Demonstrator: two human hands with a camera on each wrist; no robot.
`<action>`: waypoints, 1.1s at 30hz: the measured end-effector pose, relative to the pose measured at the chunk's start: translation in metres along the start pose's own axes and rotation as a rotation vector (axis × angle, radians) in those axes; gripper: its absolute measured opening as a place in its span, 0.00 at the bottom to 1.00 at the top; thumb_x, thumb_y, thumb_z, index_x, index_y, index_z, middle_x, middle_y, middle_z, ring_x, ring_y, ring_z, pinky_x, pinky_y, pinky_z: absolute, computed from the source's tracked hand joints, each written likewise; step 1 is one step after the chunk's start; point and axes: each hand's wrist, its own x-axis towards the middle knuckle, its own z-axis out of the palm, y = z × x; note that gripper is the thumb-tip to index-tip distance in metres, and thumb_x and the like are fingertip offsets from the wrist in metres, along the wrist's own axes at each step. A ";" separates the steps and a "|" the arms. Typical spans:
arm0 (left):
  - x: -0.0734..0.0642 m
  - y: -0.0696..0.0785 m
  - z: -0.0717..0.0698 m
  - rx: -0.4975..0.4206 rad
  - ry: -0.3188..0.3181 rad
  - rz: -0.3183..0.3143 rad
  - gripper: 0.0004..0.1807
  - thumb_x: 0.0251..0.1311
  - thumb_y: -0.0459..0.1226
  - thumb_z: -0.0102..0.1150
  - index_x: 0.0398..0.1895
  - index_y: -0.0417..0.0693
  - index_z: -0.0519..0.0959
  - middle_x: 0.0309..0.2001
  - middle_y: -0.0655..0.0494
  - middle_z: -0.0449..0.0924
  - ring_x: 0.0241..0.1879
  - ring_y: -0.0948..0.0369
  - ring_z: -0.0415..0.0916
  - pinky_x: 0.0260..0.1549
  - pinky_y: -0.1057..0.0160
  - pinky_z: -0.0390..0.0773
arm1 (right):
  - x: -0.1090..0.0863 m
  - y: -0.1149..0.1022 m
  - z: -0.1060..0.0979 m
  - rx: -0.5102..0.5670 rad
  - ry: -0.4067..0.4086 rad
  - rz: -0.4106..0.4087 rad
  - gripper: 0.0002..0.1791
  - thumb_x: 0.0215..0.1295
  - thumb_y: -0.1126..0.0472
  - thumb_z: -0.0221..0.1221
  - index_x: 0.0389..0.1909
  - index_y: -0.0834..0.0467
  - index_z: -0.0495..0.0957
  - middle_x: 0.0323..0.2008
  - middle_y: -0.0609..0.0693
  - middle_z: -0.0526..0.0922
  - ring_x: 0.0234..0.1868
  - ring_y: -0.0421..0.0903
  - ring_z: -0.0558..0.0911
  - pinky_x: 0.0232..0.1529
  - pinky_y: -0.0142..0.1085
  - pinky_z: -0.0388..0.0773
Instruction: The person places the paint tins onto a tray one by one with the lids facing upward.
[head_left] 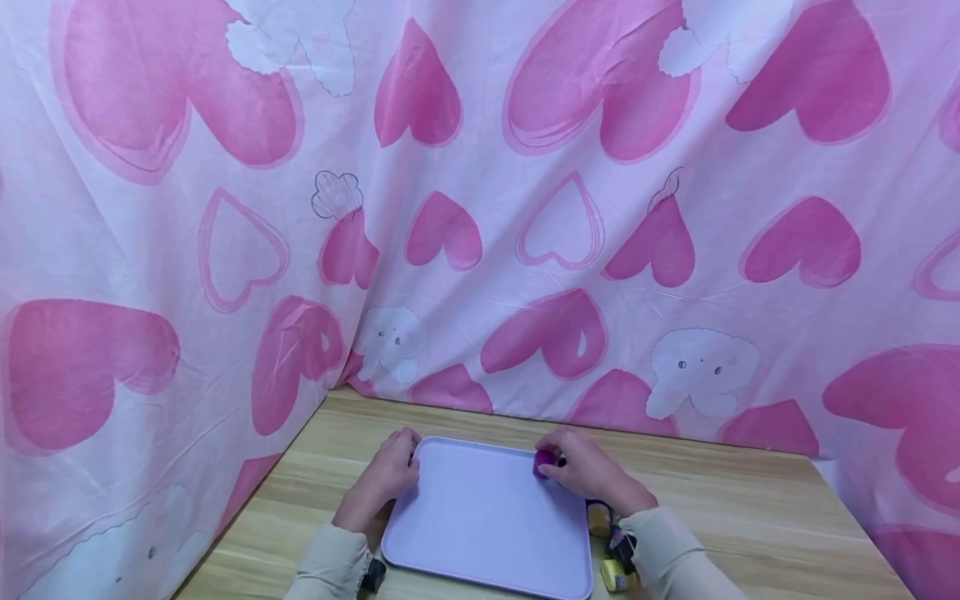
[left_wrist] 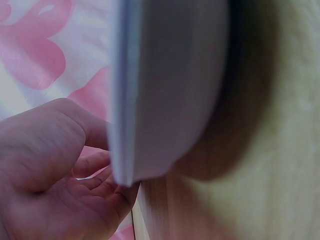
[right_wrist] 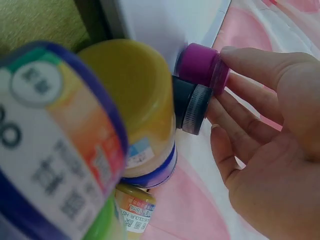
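Observation:
A pale lilac tray (head_left: 491, 517) lies on the wooden table. At its far left corner my left hand (head_left: 388, 471) grips the rim; in the left wrist view the thumb of that hand (left_wrist: 55, 170) goes behind the tray's side (left_wrist: 170, 90) and the fingers bend at its edge. My right hand (head_left: 588, 467) pinches a small purple paint jar (head_left: 543, 464) at the tray's far right corner. In the right wrist view the purple jar sits between thumb and fingers, with a small black-capped jar (right_wrist: 192, 106) close to the fingertips.
Right of the tray stand several paint jars, among them an ochre-lidded one (head_left: 598, 518) and a yellow one (head_left: 613, 575). A larger labelled jar (right_wrist: 55, 135) looms close in the right wrist view. Behind the table (head_left: 720, 492) hangs a pink heart-print curtain (head_left: 465, 317).

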 end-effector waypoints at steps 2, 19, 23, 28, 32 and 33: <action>0.000 0.000 0.000 -0.001 -0.001 -0.009 0.13 0.68 0.27 0.62 0.54 0.35 0.76 0.44 0.46 0.79 0.44 0.53 0.78 0.49 0.48 0.83 | 0.000 0.001 0.001 -0.010 -0.003 0.003 0.15 0.68 0.63 0.73 0.54 0.60 0.88 0.41 0.47 0.86 0.41 0.43 0.80 0.43 0.40 0.84; -0.001 0.005 0.000 -0.020 -0.015 -0.020 0.13 0.70 0.27 0.61 0.55 0.33 0.77 0.45 0.44 0.79 0.45 0.53 0.79 0.50 0.49 0.84 | -0.007 0.006 -0.005 0.069 0.005 0.087 0.20 0.70 0.62 0.72 0.60 0.60 0.85 0.51 0.51 0.89 0.52 0.48 0.86 0.53 0.47 0.88; -0.001 0.004 -0.001 -0.014 -0.012 -0.008 0.13 0.69 0.27 0.62 0.54 0.32 0.77 0.45 0.45 0.79 0.45 0.52 0.79 0.51 0.48 0.84 | -0.012 0.013 -0.017 0.082 0.024 0.057 0.19 0.73 0.60 0.69 0.61 0.61 0.84 0.57 0.56 0.88 0.56 0.53 0.86 0.54 0.49 0.88; -0.002 0.004 -0.002 -0.006 -0.009 0.000 0.13 0.69 0.27 0.62 0.54 0.32 0.77 0.43 0.45 0.79 0.44 0.53 0.78 0.50 0.48 0.84 | -0.022 0.023 -0.030 0.113 0.026 0.054 0.18 0.75 0.60 0.67 0.62 0.60 0.84 0.60 0.59 0.86 0.57 0.54 0.85 0.53 0.47 0.88; -0.002 0.003 -0.003 -0.007 -0.014 -0.010 0.13 0.69 0.27 0.62 0.54 0.32 0.77 0.44 0.45 0.79 0.44 0.53 0.78 0.49 0.49 0.84 | -0.030 0.029 -0.038 0.130 0.001 0.123 0.20 0.75 0.60 0.67 0.63 0.59 0.83 0.60 0.58 0.86 0.58 0.53 0.85 0.54 0.48 0.88; -0.003 0.003 -0.003 -0.009 -0.015 -0.010 0.13 0.69 0.27 0.62 0.54 0.32 0.77 0.44 0.45 0.79 0.44 0.53 0.78 0.49 0.49 0.84 | -0.032 0.031 -0.040 0.132 -0.007 0.141 0.19 0.75 0.60 0.67 0.63 0.59 0.83 0.60 0.57 0.87 0.58 0.52 0.85 0.55 0.49 0.88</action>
